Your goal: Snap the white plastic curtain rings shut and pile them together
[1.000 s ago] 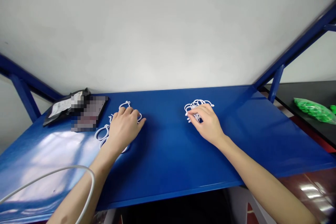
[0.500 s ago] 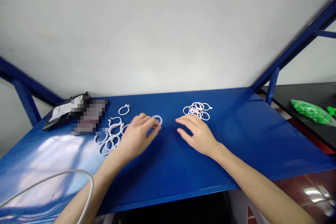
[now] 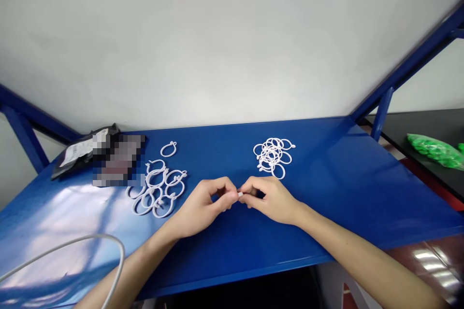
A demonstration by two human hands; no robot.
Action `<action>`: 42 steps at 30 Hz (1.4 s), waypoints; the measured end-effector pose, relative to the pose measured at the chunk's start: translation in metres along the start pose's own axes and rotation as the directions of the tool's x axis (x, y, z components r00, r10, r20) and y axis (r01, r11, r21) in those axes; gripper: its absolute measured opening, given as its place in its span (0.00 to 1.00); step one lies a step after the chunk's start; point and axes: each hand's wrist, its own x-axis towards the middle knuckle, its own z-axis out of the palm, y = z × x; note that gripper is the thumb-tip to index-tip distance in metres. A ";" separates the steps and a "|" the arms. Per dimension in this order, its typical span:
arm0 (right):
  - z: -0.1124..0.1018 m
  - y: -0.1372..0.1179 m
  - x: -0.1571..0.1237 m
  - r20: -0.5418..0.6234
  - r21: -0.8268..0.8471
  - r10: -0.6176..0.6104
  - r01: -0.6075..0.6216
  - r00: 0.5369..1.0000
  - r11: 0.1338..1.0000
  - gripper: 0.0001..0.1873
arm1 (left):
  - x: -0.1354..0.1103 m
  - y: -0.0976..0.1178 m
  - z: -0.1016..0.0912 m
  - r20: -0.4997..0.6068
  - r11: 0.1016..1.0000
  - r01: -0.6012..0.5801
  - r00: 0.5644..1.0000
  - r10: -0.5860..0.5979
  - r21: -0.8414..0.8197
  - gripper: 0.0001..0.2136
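My left hand (image 3: 206, 205) and my right hand (image 3: 270, 199) meet over the middle of the blue table (image 3: 326, 188). Both pinch one small white plastic ring (image 3: 239, 194), mostly hidden between the fingertips. To the left lies a loose group of several white rings (image 3: 159, 188), with a single ring (image 3: 168, 149) apart behind it. A tighter pile of white rings (image 3: 272, 154) sits just beyond my right hand.
A black packet with a blurred label (image 3: 97, 154) lies at the back left. A white cable (image 3: 72, 246) loops across the near left corner. Blue frame struts (image 3: 384, 101) rise at the right. A green bag (image 3: 433, 149) rests on a black surface at far right.
My left hand left the left group of rings carrying one ring toward the centre. My right hand drew back from the right pile, and both hands now pinch the ring together.
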 end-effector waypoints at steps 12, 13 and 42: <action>-0.004 0.003 0.004 -0.091 0.095 0.114 -0.106 0.989 0.990 0.09 | 0.010 -0.017 0.000 -0.170 0.893 0.006 0.981 -0.092 -0.450 0.11; -0.003 0.003 0.004 -0.120 0.025 0.063 -0.060 0.991 0.998 0.07 | 0.011 -0.018 0.000 -0.171 0.896 -0.002 0.982 -0.083 -0.444 0.11; 0.005 -0.002 0.002 -0.254 -0.015 -0.111 0.111 0.961 0.994 0.02 | 0.009 -0.016 0.016 -0.266 0.959 -0.039 0.963 -0.038 -0.280 0.08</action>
